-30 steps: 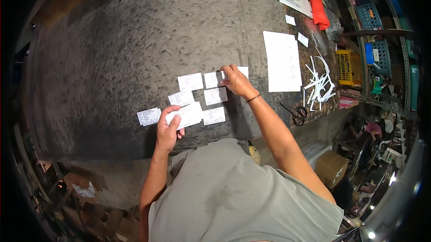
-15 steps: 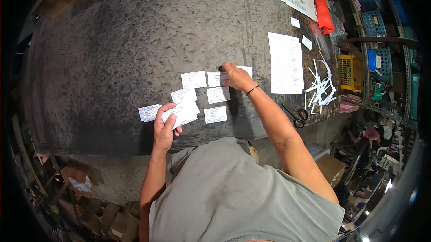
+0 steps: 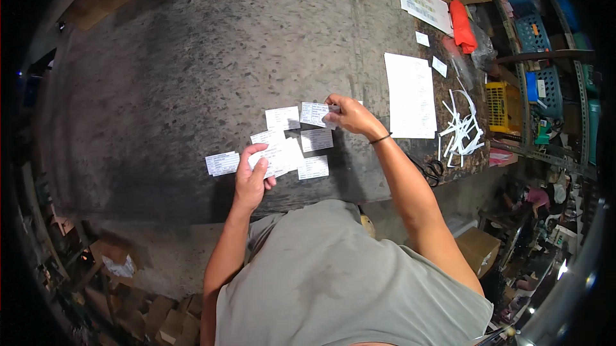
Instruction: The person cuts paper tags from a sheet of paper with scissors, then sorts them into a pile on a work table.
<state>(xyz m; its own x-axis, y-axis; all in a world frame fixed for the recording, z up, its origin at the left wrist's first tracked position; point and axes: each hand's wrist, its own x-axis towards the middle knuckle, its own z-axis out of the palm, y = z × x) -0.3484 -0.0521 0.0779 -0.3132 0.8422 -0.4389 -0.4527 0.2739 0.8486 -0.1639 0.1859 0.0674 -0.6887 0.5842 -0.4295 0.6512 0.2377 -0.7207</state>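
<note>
My left hand is closed on a fanned bunch of printed paper labels, thumb on top, low over the table. My right hand pinches the right edge of a single printed label, which looks slightly raised. Below that one, two more labels lie flat, a middle label and a lower label. Another label rests to the left of the pinched one. Beyond my left hand sits a small overlapping pile of labels.
On the dark, worn table, a large printed sheet lies to the right, with a heap of white paper strips and black scissors nearby. A red bag is at the back right. Shelves with baskets stand beside the table.
My right hand has drawn back a little, and the label in its fingers now looks raised. My left hand, with its bunch, has shifted right. The whole view has moved slightly.
</note>
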